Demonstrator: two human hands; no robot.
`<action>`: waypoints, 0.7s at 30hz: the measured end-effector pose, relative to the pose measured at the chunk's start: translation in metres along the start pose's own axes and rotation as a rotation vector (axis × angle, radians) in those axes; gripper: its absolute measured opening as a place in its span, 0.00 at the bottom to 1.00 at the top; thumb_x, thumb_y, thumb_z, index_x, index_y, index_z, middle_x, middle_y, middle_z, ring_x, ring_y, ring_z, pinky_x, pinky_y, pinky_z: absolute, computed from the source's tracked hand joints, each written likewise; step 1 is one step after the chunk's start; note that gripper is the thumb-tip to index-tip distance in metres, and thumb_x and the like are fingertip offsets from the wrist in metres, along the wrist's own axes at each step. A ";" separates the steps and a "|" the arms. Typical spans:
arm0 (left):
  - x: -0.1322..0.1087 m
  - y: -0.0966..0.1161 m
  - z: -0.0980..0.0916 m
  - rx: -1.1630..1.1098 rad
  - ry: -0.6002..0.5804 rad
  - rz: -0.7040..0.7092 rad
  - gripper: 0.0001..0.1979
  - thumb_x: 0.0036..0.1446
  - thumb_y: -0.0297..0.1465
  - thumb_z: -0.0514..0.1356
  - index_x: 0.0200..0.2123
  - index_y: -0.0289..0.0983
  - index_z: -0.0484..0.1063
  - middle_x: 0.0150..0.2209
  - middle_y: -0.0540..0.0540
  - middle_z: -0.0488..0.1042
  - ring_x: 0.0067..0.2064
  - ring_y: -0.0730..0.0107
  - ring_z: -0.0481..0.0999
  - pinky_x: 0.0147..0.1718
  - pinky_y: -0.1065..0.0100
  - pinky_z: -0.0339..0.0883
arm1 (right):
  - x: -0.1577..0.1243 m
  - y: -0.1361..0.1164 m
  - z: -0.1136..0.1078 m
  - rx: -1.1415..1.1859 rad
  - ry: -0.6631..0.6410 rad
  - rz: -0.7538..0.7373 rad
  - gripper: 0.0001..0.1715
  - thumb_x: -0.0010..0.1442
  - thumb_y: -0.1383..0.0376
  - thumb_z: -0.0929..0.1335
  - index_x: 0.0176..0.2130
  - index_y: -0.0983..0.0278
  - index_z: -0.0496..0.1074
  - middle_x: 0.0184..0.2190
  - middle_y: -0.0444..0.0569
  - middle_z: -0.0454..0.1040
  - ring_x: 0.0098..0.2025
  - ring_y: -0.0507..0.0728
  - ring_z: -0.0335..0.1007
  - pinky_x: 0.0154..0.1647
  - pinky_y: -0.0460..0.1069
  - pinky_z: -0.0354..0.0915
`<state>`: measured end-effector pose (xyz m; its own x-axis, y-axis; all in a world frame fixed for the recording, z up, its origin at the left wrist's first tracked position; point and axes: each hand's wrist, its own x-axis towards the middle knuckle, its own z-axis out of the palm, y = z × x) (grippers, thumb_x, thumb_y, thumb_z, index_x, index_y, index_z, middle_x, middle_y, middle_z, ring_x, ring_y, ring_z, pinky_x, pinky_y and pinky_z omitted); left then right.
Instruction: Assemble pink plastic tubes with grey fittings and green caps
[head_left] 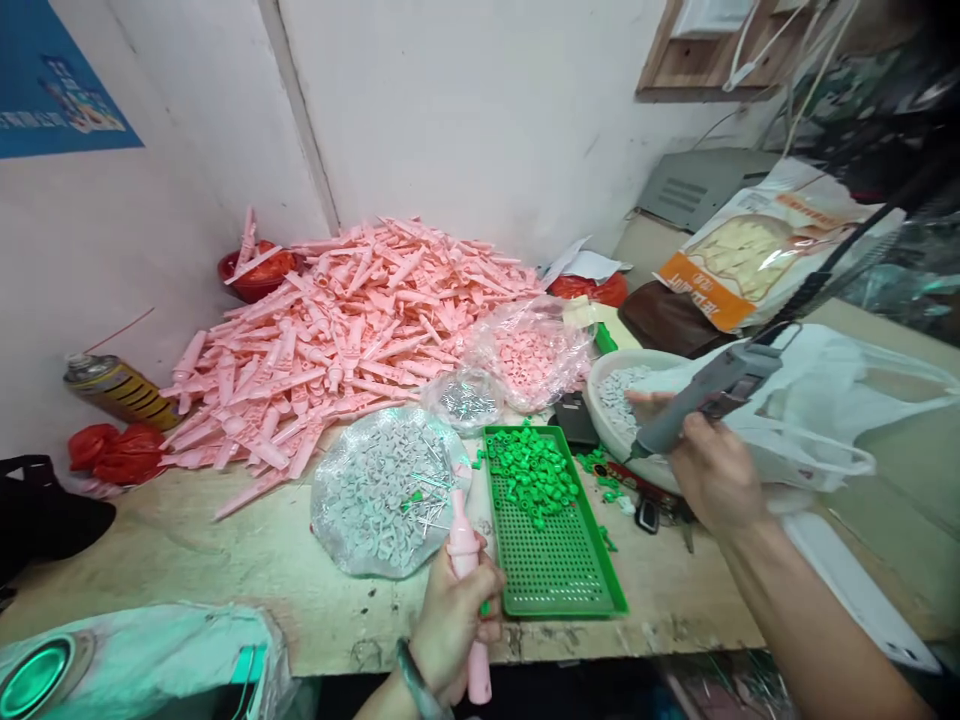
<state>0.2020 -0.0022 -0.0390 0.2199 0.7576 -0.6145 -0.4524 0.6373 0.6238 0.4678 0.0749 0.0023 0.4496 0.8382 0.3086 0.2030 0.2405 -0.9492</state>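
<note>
My left hand (452,620) is closed around a pink plastic piece (466,560), held upright near the table's front edge, beside a green perforated tray (559,570). Small green caps (532,472) lie heaped at the tray's far end. My right hand (709,470) grips a grey electric screwdriver (709,390), its tip pointing down-left over a white bowl of grey parts (619,395). A black cable runs from the tool up to the right. A clear bag of grey parts and thin metal pins (386,490) lies left of the tray.
A big heap of pink plastic pieces (337,330) fills the back of the table. A spray can (120,390), red bags, a bag of pink caps (532,355), a white plastic bag (840,400) and a printed packet (757,250) surround the work spot.
</note>
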 end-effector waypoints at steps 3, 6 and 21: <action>0.001 0.002 0.005 -0.124 -0.103 -0.112 0.20 0.47 0.36 0.68 0.37 0.38 0.62 0.24 0.56 0.61 0.21 0.82 0.57 0.16 0.79 0.48 | -0.012 0.004 0.008 0.230 -0.195 0.109 0.22 0.49 0.48 0.73 0.36 0.60 0.70 0.28 0.46 0.72 0.31 0.59 0.71 0.39 0.57 0.69; -0.001 0.008 0.009 -0.253 -0.164 -0.184 0.15 0.56 0.39 0.62 0.40 0.37 0.62 0.29 0.50 0.66 0.25 0.76 0.67 0.20 0.74 0.60 | -0.044 0.001 0.032 0.290 -0.345 0.123 0.20 0.52 0.52 0.74 0.40 0.60 0.70 0.30 0.45 0.71 0.30 0.56 0.69 0.31 0.51 0.68; -0.003 0.000 0.017 -0.194 -0.030 -0.172 0.15 0.60 0.41 0.59 0.44 0.41 0.62 0.33 0.52 0.67 0.19 0.84 0.58 0.14 0.79 0.51 | -0.130 0.023 0.058 0.319 -0.229 0.091 0.15 0.62 0.59 0.68 0.29 0.61 0.60 0.18 0.36 0.61 0.15 0.47 0.57 0.15 0.44 0.55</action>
<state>0.2162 -0.0027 -0.0289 0.3322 0.6460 -0.6872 -0.5627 0.7205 0.4053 0.3632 -0.0001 -0.0630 0.2402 0.9418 0.2351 -0.1252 0.2702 -0.9546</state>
